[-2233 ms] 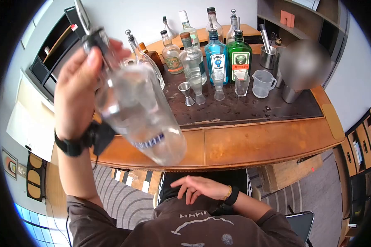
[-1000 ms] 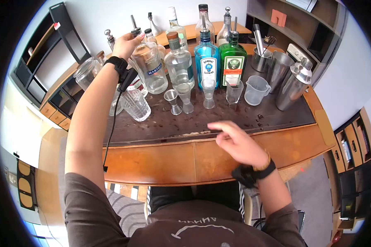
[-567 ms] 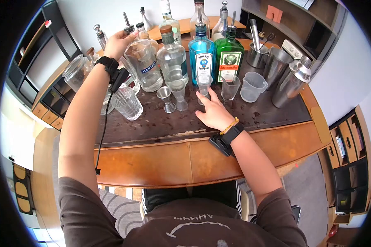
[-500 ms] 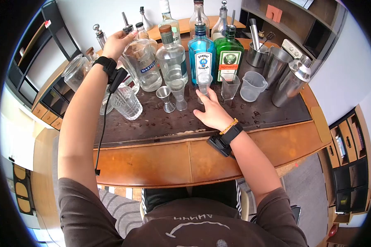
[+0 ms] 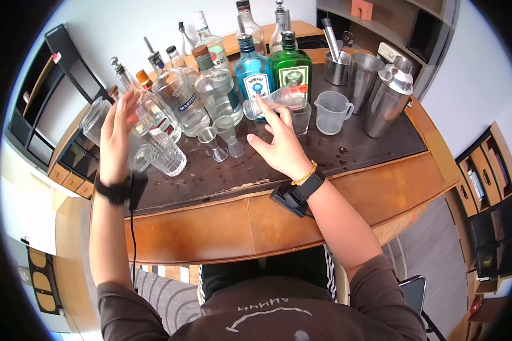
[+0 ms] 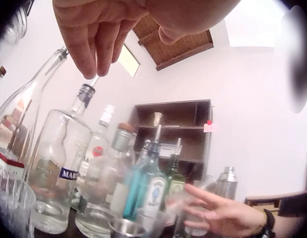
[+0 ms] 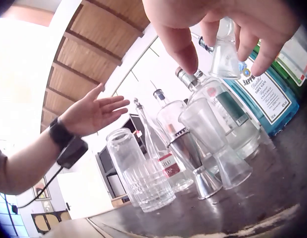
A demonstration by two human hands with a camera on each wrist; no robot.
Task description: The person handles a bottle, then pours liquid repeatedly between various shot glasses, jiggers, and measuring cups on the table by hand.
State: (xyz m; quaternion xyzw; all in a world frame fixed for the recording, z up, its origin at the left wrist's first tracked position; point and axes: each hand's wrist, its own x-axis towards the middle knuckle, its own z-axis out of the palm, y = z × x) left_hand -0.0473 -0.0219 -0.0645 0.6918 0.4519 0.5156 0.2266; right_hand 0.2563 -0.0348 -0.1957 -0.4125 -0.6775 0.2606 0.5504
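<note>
My right hand [image 5: 279, 142] pinches a clear double-ended jigger [image 7: 224, 62], held tilted above the dark mat in front of the blue Bombay Sapphire bottle [image 5: 255, 74] and the green Jägermeister bottle [image 5: 296, 65]. Raised at the left is my left hand [image 5: 115, 139], its fingers straight and nothing in them. It is nearest the cut-glass tumbler [image 5: 169, 154] and a red-labelled bottle [image 5: 164, 126]. The clear Martell bottle [image 5: 182, 102] stands upright in the row with a pourer in its neck. A steel jigger [image 5: 213, 144] and a second clear jigger [image 5: 228, 136] stand side by side.
A square shot glass [image 5: 302, 120] and a plastic measuring jug [image 5: 331, 113] stand right of my right hand. Beyond them are a steel shaker [image 5: 388, 96] and a mixing tin [image 5: 363, 74]. A glass jar [image 5: 94, 119] is at far left. More bottles line the back.
My left hand put the Martell bottle down in the row, let go and drew back. My right hand rose from my lap, took the clear jigger and lifted it, tilting it over.
</note>
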